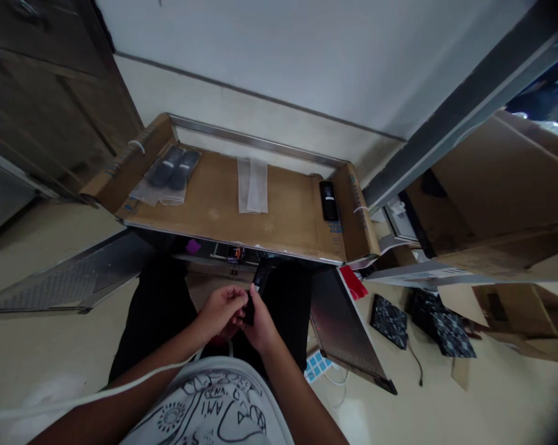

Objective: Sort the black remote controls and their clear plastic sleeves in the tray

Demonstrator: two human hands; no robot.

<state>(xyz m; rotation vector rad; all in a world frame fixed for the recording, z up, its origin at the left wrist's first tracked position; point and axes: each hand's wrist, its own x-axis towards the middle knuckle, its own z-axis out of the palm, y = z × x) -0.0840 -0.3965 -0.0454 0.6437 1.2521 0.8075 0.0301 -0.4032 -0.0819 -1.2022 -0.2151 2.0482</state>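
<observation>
Both hands meet over my lap, in front of a cardboard-covered work surface (279,216). My right hand (260,324) grips a slim black remote-like device (259,285) that sticks up and away from me. My left hand (220,309) is curled with its fingertips pinched at the lower end of that same device. On the cardboard lie two dark remotes in a clear bag (170,170) at the left, an empty clear plastic bag (252,184) in the middle, and one bare black remote (329,201) at the right.
Dark wooden cabinets (42,93) stand at the left. Metal mesh panels (75,278) flank my legs on both sides. Large open cardboard boxes (496,179) and black patterned items (390,320) lie on the floor at the right. A white cable (121,383) crosses my left arm.
</observation>
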